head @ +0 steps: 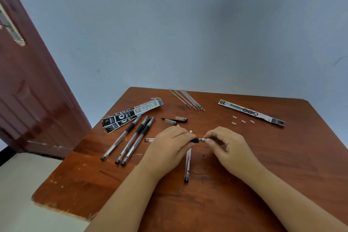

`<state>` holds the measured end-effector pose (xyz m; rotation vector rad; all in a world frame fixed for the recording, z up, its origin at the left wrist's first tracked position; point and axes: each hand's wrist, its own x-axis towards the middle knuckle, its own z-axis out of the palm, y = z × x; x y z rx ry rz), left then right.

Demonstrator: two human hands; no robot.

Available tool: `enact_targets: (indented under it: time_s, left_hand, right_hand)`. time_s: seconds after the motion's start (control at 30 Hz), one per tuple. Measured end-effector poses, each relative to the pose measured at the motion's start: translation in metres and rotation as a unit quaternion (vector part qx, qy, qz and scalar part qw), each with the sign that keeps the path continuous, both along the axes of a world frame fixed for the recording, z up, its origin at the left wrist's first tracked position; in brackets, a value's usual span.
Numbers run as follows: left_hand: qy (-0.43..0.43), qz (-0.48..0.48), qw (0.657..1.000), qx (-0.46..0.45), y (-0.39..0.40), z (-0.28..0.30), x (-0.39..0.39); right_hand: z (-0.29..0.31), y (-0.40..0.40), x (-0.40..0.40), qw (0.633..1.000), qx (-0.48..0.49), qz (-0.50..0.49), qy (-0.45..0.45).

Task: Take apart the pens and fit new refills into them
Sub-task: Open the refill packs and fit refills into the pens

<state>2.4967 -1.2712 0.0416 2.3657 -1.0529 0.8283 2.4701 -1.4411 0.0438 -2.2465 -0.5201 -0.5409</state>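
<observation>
Reddish wooden table (244,184): left hand (170,145) and right hand (227,143) pinch one black-gripped clear pen (197,139), apparently unscrewing its tip; three assembled clear pens (131,139) wait.

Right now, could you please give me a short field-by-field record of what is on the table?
left hand: grips pen by black grip
right hand: pinches pen's tip end
three pens: side by side, left of hands
barrel: lying between the hands
refills: loose row at far edge
packets: far left
packet: far right
</observation>
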Motion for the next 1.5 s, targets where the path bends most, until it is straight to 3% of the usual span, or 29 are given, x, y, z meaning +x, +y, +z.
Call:
enact_targets:
  time_s: [0.3, 0.43, 0.6, 0.73, 0.83, 0.93, 1.1, 1.23, 1.5]
  left_hand:
    - [-0.014, 0.005, 1.0, -0.006, -0.003, 0.0, -0.002]
    - [-0.027, -0.002, 1.0, -0.007, -0.004, 0.001, -0.002]
    - [-0.026, -0.007, 1.0, -0.001, -0.004, 0.0, -0.002]
    - [-0.025, -0.004, 1.0, -0.012, -0.003, -0.001, -0.001]
    - [-0.027, -0.007, 1.0, -0.005, -0.003, -0.001, -0.001]
    - [-0.028, -0.012, 1.0, -0.002, -0.003, 0.0, -0.002]
    - [-0.031, -0.002, 0.999, -0.013, -0.004, 0.0, -0.003]
    - [-0.036, -0.004, 0.999, -0.023, -0.004, 0.0, -0.003]
    - [-0.031, -0.015, 0.998, -0.047, -0.005, 0.0, -0.006]
  right_hand:
    - [0.002, -0.005, -0.002, 0.995, 0.082, 0.023, 0.058]
    - [0.0, -0.005, -0.002, 0.998, 0.053, 0.026, 0.025]
    - [0.001, -0.005, 0.001, 0.997, 0.045, 0.029, 0.051]
    - [0.002, -0.01, -0.001, 0.991, 0.098, 0.058, 0.064]
    - [0.0, -0.008, 0.001, 0.998, 0.045, 0.048, 0.02]
    - [0.0, -0.004, 0.0, 0.998, 0.03, 0.035, 0.032]
    - [0.003, -0.004, 0.0, 0.997, 0.065, 0.043, 0.029]
    - [0.003, -0.004, 0.001, 0.998, 0.038, 0.031, -0.027]
    - [-0.004, 0.001, 0.004, 1.0, 0.006, 0.019, -0.005]
